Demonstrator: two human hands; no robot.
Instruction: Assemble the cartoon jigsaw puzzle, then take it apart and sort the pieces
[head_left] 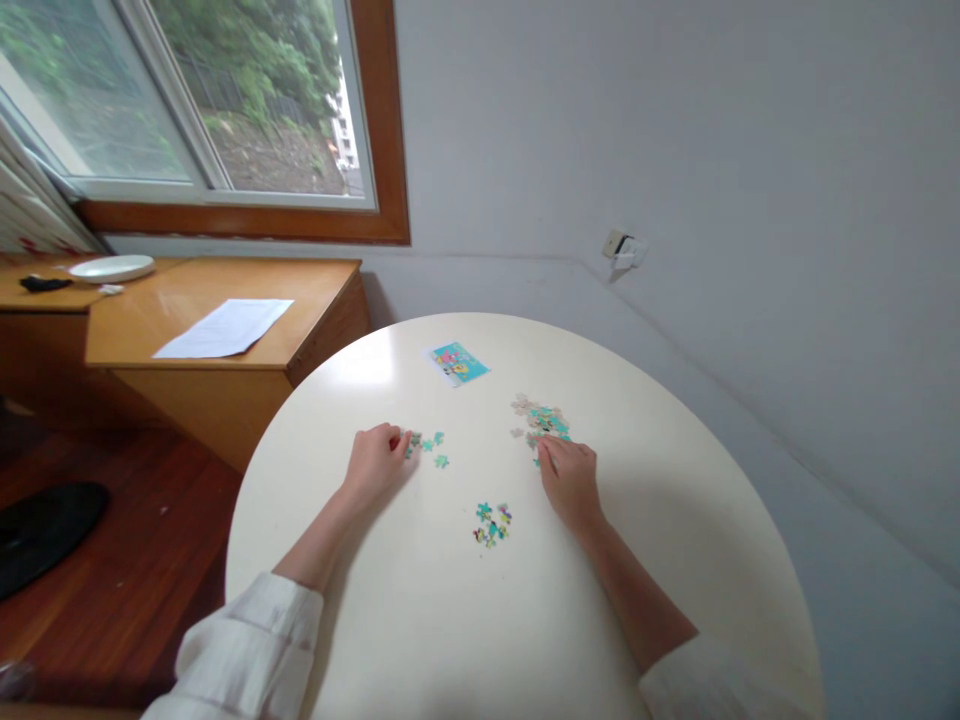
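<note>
My left hand (pixel 377 462) rests on the left of the round table with its fingers curled together. Its fingertips are at a few puzzle pieces (pixel 415 439), and one seems pinched there. Just right of it lie loose teal pieces (pixel 441 461). My right hand (pixel 571 482) is closed at the near edge of a larger heap of puzzle pieces (pixel 546 418), some teal side up, some grey backs. Its fingers cover whatever they pinch. Between the hands and nearer to me lies a small colourful cluster of pieces (pixel 492 525).
A picture card (pixel 459 364) with a teal background lies toward the far side of the white table (pixel 420 620). Left of the table stands a wooden desk (pixel 322 285) with a paper sheet (pixel 229 328) and a white round lid or plate (pixel 112 268). A wall bounds the right.
</note>
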